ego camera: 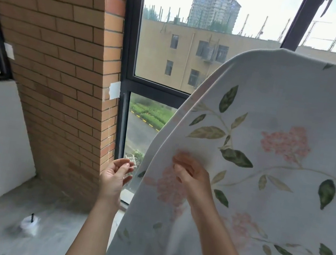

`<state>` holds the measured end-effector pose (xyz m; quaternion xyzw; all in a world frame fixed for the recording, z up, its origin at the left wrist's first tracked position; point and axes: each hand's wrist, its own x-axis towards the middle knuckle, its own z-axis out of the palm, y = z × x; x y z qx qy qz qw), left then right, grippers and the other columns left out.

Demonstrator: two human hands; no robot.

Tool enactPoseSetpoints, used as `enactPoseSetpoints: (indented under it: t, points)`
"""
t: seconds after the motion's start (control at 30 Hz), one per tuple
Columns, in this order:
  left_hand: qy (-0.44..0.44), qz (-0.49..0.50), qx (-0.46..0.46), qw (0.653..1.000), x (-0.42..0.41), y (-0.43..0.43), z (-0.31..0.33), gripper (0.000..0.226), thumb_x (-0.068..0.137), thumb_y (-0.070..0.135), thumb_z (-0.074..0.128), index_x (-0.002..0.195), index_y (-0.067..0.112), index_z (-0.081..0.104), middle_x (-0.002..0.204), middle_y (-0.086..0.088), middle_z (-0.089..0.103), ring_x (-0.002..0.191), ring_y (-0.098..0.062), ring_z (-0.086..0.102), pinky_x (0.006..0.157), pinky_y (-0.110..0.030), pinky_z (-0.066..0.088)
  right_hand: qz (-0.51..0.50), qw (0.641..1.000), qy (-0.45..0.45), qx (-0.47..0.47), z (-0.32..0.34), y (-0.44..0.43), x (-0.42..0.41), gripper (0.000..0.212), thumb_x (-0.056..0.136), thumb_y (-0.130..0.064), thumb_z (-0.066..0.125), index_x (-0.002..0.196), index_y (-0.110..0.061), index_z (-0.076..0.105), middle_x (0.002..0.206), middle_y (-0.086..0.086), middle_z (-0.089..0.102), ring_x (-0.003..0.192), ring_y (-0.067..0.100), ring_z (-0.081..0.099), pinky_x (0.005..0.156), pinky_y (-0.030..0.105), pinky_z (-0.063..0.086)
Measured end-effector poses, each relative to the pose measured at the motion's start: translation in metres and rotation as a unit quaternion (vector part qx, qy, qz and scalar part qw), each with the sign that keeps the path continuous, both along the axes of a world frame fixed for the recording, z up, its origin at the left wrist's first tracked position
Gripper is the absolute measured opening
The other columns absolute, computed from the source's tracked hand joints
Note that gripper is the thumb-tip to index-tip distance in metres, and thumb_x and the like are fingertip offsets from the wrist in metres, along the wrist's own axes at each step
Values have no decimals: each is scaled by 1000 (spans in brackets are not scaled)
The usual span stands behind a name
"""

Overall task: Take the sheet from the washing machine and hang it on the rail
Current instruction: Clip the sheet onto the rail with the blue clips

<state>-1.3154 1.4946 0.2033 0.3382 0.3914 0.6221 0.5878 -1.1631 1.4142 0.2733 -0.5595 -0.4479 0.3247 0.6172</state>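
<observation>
Head view: the floral sheet (282,121) hangs draped over the rail, which its top fold hides. The left hand (116,176), loosely curled and empty, is just beside its edge. The right hand (190,176) lies against the fabric, too blurred to tell its grip. A lopsided tug there could slide the sheet off.

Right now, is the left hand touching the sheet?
Apart. The head view shows a strip of window between the left hand and the edge of the sheet.
</observation>
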Motion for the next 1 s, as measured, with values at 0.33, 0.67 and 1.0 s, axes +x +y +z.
enactPoseSetpoints:
  t: [0.33,0.67,1.0]
  points:
    - [204,-295,81,930,21,120,-11,23,86,2,62,107,7,58,112,-11,60,105,-20,54,92,-29,45,-254,964,-78,4,-4,61,-55,21,77,-17,74,88,-21,57,83,-5,64,74,1,60,72,20,49]
    - [199,-244,185,931,-3,156,11,20,96,19,50,79,9,53,66,-3,49,63,-16,41,59,-33,36,-345,930,-127,-23,6,70,-75,8,86,-14,61,78,-16,63,76,-3,67,72,9,62,66,20,48]
    - [120,-409,174,887,-19,150,102,23,89,5,57,66,9,55,54,0,56,46,-7,47,44,-19,39,-227,937,-263,-41,3,86,-103,25,72,-34,77,86,-23,58,79,-7,64,72,6,59,62,16,45]
